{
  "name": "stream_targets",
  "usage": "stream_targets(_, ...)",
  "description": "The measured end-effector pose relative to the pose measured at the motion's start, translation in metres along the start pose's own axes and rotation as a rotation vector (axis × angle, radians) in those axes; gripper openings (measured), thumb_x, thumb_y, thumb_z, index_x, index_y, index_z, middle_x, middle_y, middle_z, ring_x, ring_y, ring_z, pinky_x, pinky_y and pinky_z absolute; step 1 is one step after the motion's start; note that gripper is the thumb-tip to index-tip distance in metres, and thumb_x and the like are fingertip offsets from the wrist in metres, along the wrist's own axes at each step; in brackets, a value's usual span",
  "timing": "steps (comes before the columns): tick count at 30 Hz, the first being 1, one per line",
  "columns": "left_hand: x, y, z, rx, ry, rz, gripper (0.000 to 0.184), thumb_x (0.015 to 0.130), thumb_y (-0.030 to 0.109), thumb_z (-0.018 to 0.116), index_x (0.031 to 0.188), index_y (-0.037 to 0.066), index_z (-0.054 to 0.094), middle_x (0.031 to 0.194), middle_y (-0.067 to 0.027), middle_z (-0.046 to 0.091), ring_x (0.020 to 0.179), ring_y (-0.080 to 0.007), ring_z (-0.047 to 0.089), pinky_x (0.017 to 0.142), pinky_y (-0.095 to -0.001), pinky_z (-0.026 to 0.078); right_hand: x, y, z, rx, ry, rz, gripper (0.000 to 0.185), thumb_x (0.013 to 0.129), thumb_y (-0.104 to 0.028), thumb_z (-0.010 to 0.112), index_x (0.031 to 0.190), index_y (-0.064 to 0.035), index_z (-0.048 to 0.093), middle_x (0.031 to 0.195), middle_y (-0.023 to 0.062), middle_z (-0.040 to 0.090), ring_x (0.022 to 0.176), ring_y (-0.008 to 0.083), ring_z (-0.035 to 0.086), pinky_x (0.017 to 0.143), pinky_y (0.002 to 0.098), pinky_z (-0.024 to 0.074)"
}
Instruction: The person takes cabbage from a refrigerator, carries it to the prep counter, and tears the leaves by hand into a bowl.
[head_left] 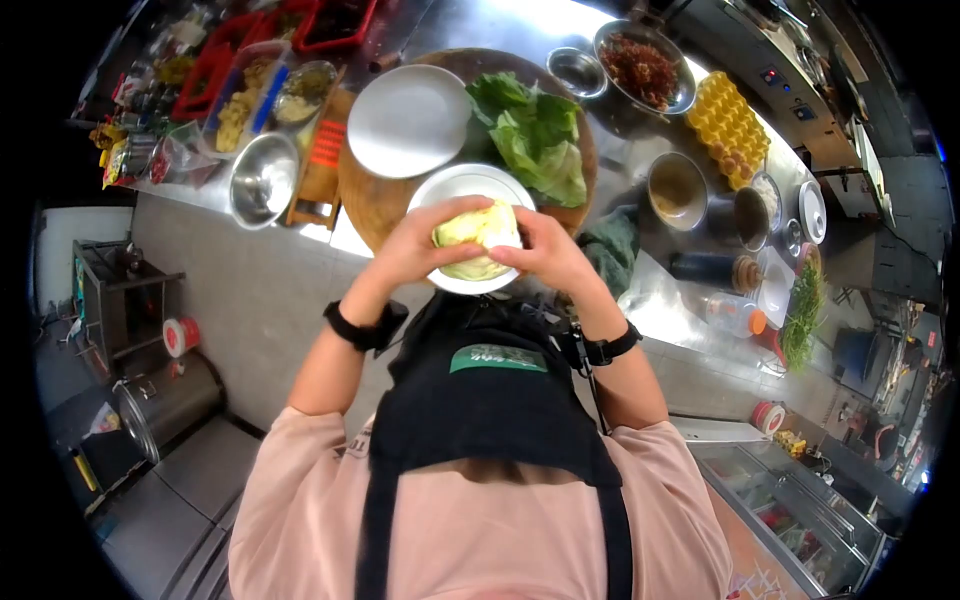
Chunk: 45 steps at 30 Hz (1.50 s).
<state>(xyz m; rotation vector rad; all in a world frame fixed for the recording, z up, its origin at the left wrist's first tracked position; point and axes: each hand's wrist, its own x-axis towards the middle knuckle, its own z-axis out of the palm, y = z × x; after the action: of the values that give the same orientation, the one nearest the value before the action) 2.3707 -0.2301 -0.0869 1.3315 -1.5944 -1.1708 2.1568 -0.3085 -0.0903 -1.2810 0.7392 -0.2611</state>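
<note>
Pale-green cabbage [470, 236] is clasped between the left hand [412, 242] and right hand [546, 252], in or just above a white bowl [474, 181]; which, I cannot tell. Beyond the bowl lie a plate [408, 120], leftward, and loose leaves [532, 135], rightward.

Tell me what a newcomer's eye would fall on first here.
Probably the pale yellow-green cabbage near the middle, held between the left hand and right hand over a white bowl. Next, perhaps, the big green leaves on the right side of the round wooden board. The bright yellow egg tray stands out too, toward the upper right.
</note>
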Motion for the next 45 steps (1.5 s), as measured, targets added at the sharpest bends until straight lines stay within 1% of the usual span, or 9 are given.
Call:
stream_targets(6, -0.002, -0.011, 0.002, -0.254, 0.040, 0.002, 0.053, 0.084, 0.006, 0.067, 0.134, 0.003, 0.052, 0.131, -0.0123, 0.056, 0.117, -0.0195, 0.053, 0.099, -0.0322, 0.043, 0.007, 0.010, 0.006, 0.054, 0.060, -0.160, 0.051, 0.077, -0.028, 0.080, 0.113, 0.0016, 0.059, 0.093, 0.0036, 0.064, 0.079, 0.0088, 0.057, 0.071, 0.0240, 0.0490)
stream_targets(12, 0.004, 0.005, 0.032, 0.205, 0.272, 0.050, 0.062, 0.074, 0.005, 0.073, 0.131, 0.010, 0.050, 0.123, -0.0168, 0.057, 0.112, -0.0341, 0.057, 0.096, -0.0379, 0.046, 0.011, 0.007, 0.018, 0.017, 0.187, -0.064, 0.062, 0.076, -0.016, 0.071, 0.129, 0.0031, 0.044, 0.102, 0.0116, 0.062, 0.080, 0.0161, 0.063, 0.065, 0.0301, 0.0529)
stream_targets(16, 0.006, 0.003, 0.046, 0.304, 0.344, 0.060, 0.067, 0.073, 0.004, 0.073, 0.133, 0.006, 0.046, 0.120, -0.0192, 0.057, 0.110, -0.0371, 0.056, 0.091, -0.0404, 0.048, 0.019, 0.026, 0.023, -0.027, 0.253, -0.031, 0.059, 0.075, -0.013, 0.068, 0.126, 0.0043, 0.045, 0.102, 0.0141, 0.061, 0.080, 0.0179, 0.063, 0.064, 0.0304, 0.0538)
stream_targets(19, 0.007, 0.005, 0.049, 0.393, 0.317, -0.110, 0.066, 0.073, 0.005, 0.073, 0.133, 0.003, 0.046, 0.118, -0.0209, 0.056, 0.109, -0.0382, 0.055, 0.092, -0.0409, 0.047, 0.019, 0.025, 0.023, -0.271, 0.361, -0.160, 0.057, 0.074, -0.012, 0.066, 0.124, 0.0051, 0.044, 0.099, 0.0159, 0.061, 0.079, 0.0193, 0.064, 0.064, 0.0304, 0.0541)
stream_targets(21, 0.009, -0.001, 0.038, 0.327, 0.232, -0.079, 0.066, 0.073, 0.006, 0.073, 0.133, 0.003, 0.045, 0.117, -0.0209, 0.055, 0.109, -0.0387, 0.055, 0.092, -0.0412, 0.047, 0.015, 0.018, 0.018, -0.059, 0.211, 0.056, 0.057, 0.073, -0.013, 0.068, 0.121, 0.0055, 0.044, 0.099, 0.0183, 0.062, 0.081, 0.0245, 0.065, 0.070, 0.0352, 0.0537)
stream_targets(25, 0.008, -0.002, 0.025, 0.270, 0.102, -0.050, 0.064, 0.075, 0.008, 0.070, 0.134, 0.003, 0.044, 0.116, -0.0202, 0.055, 0.109, -0.0392, 0.054, 0.093, -0.0415, 0.045, 0.014, 0.020, 0.017, -0.070, 0.170, 0.075, 0.054, 0.073, -0.013, 0.068, 0.117, 0.0059, 0.045, 0.100, 0.0187, 0.062, 0.080, 0.0266, 0.065, 0.069, 0.0364, 0.0536)
stream_targets(29, 0.007, -0.008, 0.033, 0.317, 0.180, -0.030, 0.061, 0.076, 0.008, 0.068, 0.132, 0.002, 0.046, 0.116, -0.0195, 0.056, 0.108, -0.0394, 0.054, 0.093, -0.0415, 0.045, 0.029, 0.038, 0.018, -0.340, 0.291, -0.043, 0.047, 0.074, -0.013, 0.066, 0.113, 0.0030, 0.047, 0.097, 0.0174, 0.062, 0.074, 0.0220, 0.065, 0.056, 0.0315, 0.0530)
stream_targets(37, 0.010, -0.048, 0.020, -0.042, 0.168, 0.027, 0.044, 0.073, 0.002, 0.058, 0.116, -0.003, 0.060, 0.108, -0.0126, 0.064, 0.101, -0.0223, 0.061, 0.092, -0.0322, 0.046, 0.030, 0.040, 0.023, -0.016, 0.284, -0.018, 0.037, 0.075, -0.005, 0.061, 0.109, -0.0025, 0.050, 0.087, 0.0097, 0.060, 0.058, 0.0137, 0.058, 0.043, 0.0260, 0.0472)
stream_targets(45, 0.008, -0.075, 0.007, -0.500, 0.113, -0.157, 0.043, 0.076, 0.002, 0.058, 0.119, -0.002, 0.059, 0.115, -0.0093, 0.062, 0.106, -0.0174, 0.059, 0.093, -0.0293, 0.046, 0.032, 0.040, 0.017, 0.132, 0.145, -0.058, 0.031, 0.076, 0.003, 0.055, 0.106, 0.0003, 0.049, 0.087, 0.0083, 0.057, 0.062, 0.0134, 0.057, 0.046, 0.0259, 0.0463)
